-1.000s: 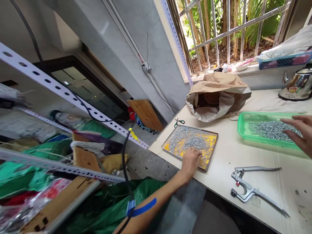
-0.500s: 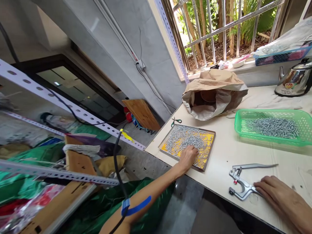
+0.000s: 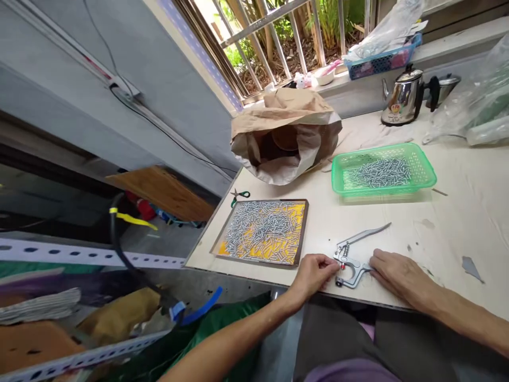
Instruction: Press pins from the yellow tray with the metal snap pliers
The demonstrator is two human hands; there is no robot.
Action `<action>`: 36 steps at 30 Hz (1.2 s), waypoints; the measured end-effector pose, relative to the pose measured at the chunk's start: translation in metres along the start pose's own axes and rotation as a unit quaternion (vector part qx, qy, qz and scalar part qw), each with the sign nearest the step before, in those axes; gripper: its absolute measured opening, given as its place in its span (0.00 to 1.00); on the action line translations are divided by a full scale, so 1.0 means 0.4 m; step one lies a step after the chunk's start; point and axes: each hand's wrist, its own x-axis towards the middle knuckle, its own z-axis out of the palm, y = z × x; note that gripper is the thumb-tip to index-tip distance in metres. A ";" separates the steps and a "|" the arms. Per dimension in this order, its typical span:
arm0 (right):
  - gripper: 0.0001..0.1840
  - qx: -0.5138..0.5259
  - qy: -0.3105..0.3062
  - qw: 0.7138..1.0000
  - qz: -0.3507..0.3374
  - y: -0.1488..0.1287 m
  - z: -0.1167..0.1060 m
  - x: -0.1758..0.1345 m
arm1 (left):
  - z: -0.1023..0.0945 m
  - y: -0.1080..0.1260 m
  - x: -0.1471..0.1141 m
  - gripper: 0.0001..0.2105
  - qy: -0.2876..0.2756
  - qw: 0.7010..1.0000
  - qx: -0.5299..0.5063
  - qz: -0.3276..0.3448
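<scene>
A pair of snap-fastener pliers (image 3: 360, 268) lies on the table near its front edge, its upper handle spread away from the lower one. My right hand (image 3: 403, 277) rests over the lower handle with the fingers curled on it. At the jaw end is my left hand (image 3: 317, 273), thumb and fingers pinched together beside the red-tipped die. Whatever sits in that pinch is too small to make out. Left of the pliers, a shallow tray (image 3: 304, 228) with a yellow bottom holds many small silvery screw-like pieces (image 3: 274, 225).
A green plastic basket (image 3: 338, 183) with more silvery pieces stands behind the pliers. Scissors (image 3: 239, 196) lie behind the tray. Farther back are an open brown paper bag (image 3: 286, 132), a metal kettle (image 3: 402, 98) and a clear plastic bag (image 3: 477, 106).
My left hand has moved from the tray of silvery pieces rightward to the pliers' jaw. My right hand stays at the pliers. The view has turned to the right.
</scene>
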 end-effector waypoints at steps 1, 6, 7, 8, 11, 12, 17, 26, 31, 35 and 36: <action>0.11 0.001 0.003 1.000 0.000 -0.001 0.001 -0.001 | 0.005 -0.001 0.004 0.12 -0.006 1.000 0.010 -0.009; 0.11 0.025 0.014 1.000 0.000 0.001 0.002 -0.002 | 0.005 -0.001 0.006 0.10 -0.030 0.998 0.057 -0.029; 0.11 0.031 0.016 0.999 0.000 0.002 0.003 -0.001 | 0.003 0.001 0.006 0.10 -0.035 0.997 0.063 -0.032; 0.12 0.034 0.017 0.999 -0.001 0.002 0.003 -0.001 | 0.001 0.003 0.006 0.10 -0.043 0.996 0.068 -0.035; 0.11 0.037 0.007 0.999 -0.001 -0.001 0.004 -0.003 | -0.004 0.012 0.012 0.11 -0.081 0.994 0.065 -0.044; 0.11 0.038 0.001 0.999 0.000 -0.003 0.003 -0.005 | -0.005 0.014 0.015 0.12 -0.099 0.992 0.063 -0.047; 0.05 0.063 -0.030 0.998 -0.005 0.006 -0.014 -0.011 | -0.006 0.018 0.019 0.14 -0.149 0.980 0.096 -0.092; 0.55 0.012 -0.066 0.998 -0.018 0.090 -0.031 0.037 | 0.000 -0.006 0.007 0.18 -0.140 0.980 0.088 -0.110; 0.51 0.012 -0.091 0.996 0.006 0.068 -0.061 0.054 | 0.004 -0.004 0.006 0.19 -0.130 0.981 0.088 -0.113; 0.47 0.025 -0.067 0.997 0.003 0.056 -0.067 0.043 | 0.005 0.008 0.001 0.15 -0.128 0.980 0.098 -0.116; 0.46 0.027 -0.057 0.998 0.000 0.054 -0.064 0.038 | 0.004 0.011 -0.003 0.14 -0.129 0.978 0.111 -0.117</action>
